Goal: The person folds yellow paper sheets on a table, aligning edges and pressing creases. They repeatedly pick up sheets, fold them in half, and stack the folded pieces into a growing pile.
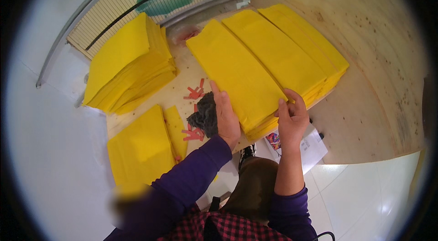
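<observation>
A long stack of yellow paper sheets (237, 76) lies in front of me on a pale wooden worktop. My left hand (227, 120) rests flat along the stack's left side, its fingers straight and pointing away from me. At the near right corner of the same stack, my right hand (294, 120) pinches the paper edge between thumb and forefinger. How many sheets sit in the pinch cannot be made out. Against its right side lie a second yellow stack (273, 54) and a third (310, 40), parallel to it. Beside my left hand is a crumpled dark grey cloth (205, 115).
A tall yellow paper pile (121, 65) stands at the far left, with a lower pile (139, 149) nearer me. Red paper strips (194, 135) are scattered around the cloth. A wooden panel (356, 22) rises on the right. Below the worktop's edge lies a white printed sheet (312, 147).
</observation>
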A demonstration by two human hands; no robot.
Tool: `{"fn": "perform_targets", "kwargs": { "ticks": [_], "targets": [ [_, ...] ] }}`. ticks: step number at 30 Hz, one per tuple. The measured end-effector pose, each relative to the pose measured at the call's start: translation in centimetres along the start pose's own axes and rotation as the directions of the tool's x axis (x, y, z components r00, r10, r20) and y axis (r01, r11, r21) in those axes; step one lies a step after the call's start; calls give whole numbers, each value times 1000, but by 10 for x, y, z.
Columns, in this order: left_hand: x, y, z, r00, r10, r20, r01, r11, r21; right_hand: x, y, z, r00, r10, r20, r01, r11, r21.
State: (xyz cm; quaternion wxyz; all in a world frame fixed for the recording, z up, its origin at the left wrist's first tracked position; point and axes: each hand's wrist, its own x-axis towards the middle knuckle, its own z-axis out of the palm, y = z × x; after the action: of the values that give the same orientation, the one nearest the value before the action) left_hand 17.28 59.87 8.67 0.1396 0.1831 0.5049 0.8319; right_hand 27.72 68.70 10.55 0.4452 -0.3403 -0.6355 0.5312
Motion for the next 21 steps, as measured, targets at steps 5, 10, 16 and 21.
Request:
{"fn": "perform_targets", "kwargs": {
  "ticks": [5,10,16,21],
  "targets": [
    [-1,1,-2,1000,-5,-11,5,1000,26,0,7,1,998,-51,-26,53,994,93],
    [2,-4,-4,999,13,-34,-11,998,60,1,13,1,999,-33,-10,33,998,58],
    [3,-3,-4,1000,16,-24,-14,998,54,2,10,3,1000,-7,-17,8,998,63],
    [1,1,-4,1000,18,-15,-17,999,49,0,6,2,999,-44,-14,46,990,134]
  ]
}}
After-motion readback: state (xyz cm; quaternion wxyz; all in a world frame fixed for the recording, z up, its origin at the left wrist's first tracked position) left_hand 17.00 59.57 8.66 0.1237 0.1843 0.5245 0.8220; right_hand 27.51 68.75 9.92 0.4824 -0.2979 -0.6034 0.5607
